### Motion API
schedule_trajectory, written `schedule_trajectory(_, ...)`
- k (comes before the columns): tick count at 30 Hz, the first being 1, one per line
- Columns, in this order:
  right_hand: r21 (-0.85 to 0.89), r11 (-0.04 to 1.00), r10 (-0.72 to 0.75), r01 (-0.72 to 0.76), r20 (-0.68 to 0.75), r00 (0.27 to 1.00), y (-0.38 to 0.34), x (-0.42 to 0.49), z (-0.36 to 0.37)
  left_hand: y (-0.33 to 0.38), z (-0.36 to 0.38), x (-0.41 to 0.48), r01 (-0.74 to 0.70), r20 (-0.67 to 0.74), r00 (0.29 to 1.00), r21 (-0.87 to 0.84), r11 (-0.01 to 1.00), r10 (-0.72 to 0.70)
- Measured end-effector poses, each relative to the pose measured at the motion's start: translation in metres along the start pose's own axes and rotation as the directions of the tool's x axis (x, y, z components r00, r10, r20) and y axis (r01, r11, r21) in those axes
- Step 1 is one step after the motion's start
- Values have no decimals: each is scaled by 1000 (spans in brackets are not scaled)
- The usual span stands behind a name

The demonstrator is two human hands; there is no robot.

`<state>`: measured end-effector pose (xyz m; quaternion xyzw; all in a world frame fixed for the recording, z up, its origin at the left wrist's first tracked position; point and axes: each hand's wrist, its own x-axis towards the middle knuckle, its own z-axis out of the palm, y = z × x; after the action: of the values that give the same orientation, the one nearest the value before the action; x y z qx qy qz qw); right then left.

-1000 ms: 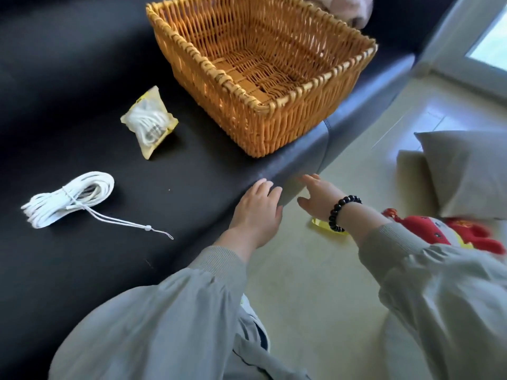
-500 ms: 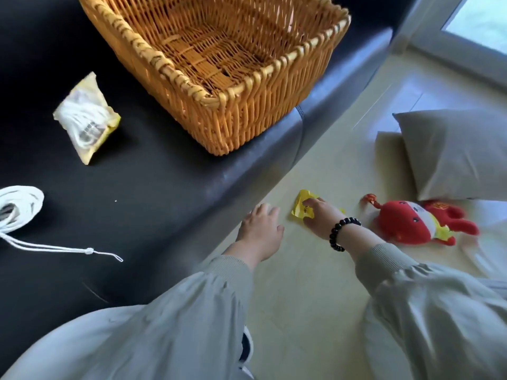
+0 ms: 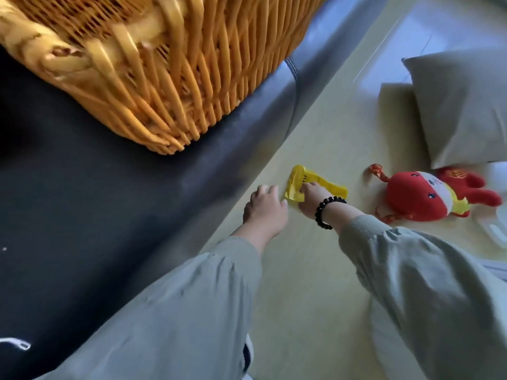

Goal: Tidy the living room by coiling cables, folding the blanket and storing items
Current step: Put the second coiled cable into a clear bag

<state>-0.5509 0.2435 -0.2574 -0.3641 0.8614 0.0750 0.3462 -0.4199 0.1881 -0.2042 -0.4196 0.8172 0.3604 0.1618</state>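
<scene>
The crumpled yellow plastic packet (image 3: 327,187) lies on the pale floor (image 3: 301,270), pinched by the right hand (image 3: 312,197); the left hand (image 3: 264,209) beside it is relaxed, empty. Gather the whole packet before lifting

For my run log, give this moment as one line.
right hand: pinches yellow packet on floor | left hand: holds nothing, beside packet | basket: on sofa | plush toy: on floor
</scene>
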Motion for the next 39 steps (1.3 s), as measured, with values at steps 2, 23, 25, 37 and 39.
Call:
schedule_trajectory(2,1,999,41,-41,8,999,7,15,4,5,4,10,20,5,1000,-15,1000,-20)
schedule_trajectory(23,116,972,213,-206,-48,976,15,69,72,-19,20,36,101,74,992,-4,995,-101)
schedule_trajectory(25,178,964,205,-198,-18,979,5,61,68,-28,20,28,125,96,987,16,992,-126)
schedule_trajectory(37,91,994,-86,63,278,957,-24,-3,-20,-37,-6,-33,167,50,984,58,984,-170)
schedule_trajectory(39,85,992,-118,96,317,941,-25,-20,-36,-35,-11,-45,169,43,984,45,985,-171)
